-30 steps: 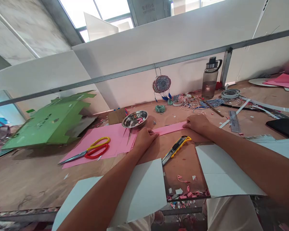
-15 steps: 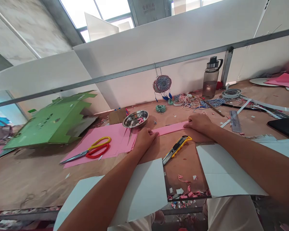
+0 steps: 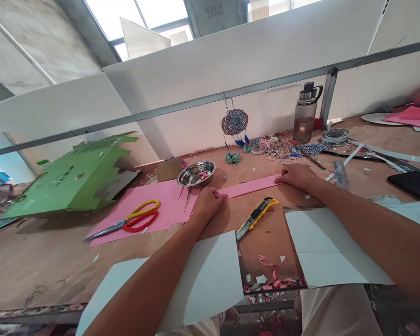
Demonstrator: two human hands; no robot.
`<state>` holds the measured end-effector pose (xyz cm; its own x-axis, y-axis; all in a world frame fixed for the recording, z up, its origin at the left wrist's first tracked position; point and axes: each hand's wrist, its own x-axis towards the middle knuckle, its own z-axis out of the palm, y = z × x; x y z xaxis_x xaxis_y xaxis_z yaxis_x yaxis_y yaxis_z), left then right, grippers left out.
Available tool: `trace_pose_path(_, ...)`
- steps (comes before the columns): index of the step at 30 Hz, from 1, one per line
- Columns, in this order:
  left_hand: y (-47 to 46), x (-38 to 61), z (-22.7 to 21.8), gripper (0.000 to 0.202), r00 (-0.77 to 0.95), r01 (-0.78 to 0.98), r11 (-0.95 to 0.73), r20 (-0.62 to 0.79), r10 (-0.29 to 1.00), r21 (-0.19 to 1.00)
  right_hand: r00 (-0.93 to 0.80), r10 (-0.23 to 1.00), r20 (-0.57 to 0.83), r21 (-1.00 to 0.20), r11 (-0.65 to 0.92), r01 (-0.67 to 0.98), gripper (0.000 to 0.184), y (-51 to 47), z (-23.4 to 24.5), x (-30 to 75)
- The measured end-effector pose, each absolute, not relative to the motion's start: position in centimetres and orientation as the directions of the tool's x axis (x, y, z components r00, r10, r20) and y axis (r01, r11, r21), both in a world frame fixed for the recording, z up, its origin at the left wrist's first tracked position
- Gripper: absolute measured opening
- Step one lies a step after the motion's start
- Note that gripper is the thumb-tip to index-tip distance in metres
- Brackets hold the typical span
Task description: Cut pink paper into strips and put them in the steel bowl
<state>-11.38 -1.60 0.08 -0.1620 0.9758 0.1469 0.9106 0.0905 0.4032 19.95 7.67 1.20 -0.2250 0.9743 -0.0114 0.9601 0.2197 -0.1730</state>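
Note:
A long pink paper strip [image 3: 250, 186] lies flat on the brown tabletop [image 3: 49, 256]. My left hand [image 3: 207, 204] presses on the strip's left end with its fingers curled down. My right hand [image 3: 298, 175] presses on the strip's right end, fingers bent onto the paper. A yellow-and-black utility knife [image 3: 255, 217] lies just below the strip, between my two hands. Pink paper sheets [image 3: 150, 200] lie to the left, with red-and-yellow scissors [image 3: 129, 220] on top.
A small steel bowl [image 3: 195, 172] sits behind my left hand. White card sheets [image 3: 329, 247] lie near the table's front edge. A green cardboard box [image 3: 73, 175] lies at left. A water bottle [image 3: 305, 114], yarn, a dreamcatcher [image 3: 235, 122], a ruler [image 3: 340, 175] and a phone [image 3: 416, 183] are behind and right.
My right hand has slid to the right along the pink strip, uncovering more of it. My left hand stays on the left end.

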Motion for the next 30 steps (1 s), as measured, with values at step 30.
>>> trace_pose_path(30,-2.5,-10.1,1.0,0.056,0.513,0.855,-0.486,0.167,0.842,-0.178,-0.447,0.848,0.285,-0.081,0.486,0.870,0.035,8.0,0.0,21.9)
